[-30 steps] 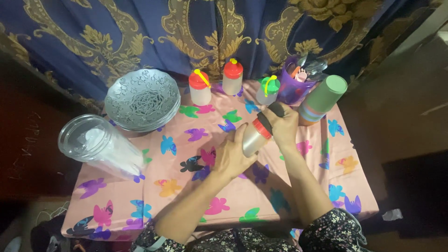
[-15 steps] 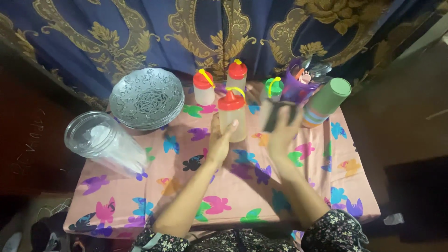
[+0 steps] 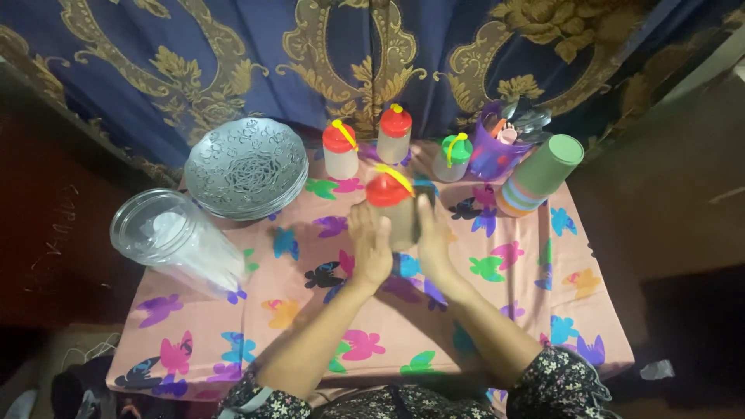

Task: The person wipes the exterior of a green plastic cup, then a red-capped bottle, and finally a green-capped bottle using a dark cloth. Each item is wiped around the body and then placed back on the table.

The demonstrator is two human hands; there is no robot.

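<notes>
A pale squeeze bottle with a red cap and a yellow tab stands upright on the pink butterfly tablecloth, between my two hands. My left hand grips its left side. My right hand is on its right side and presses a small dark flat object against the bottle. What the dark object is cannot be told.
At the back stand two red-capped bottles, a green-capped bottle and a purple holder of cutlery. Stacked coloured cups lean at the right. Silver patterned plates and clear plastic cups lie at the left. A blue and gold curtain hangs behind.
The bottle went from tilted in both hands to upright under my left hand. My right hand swung out with the dark object, then came back against the bottle's right side.
</notes>
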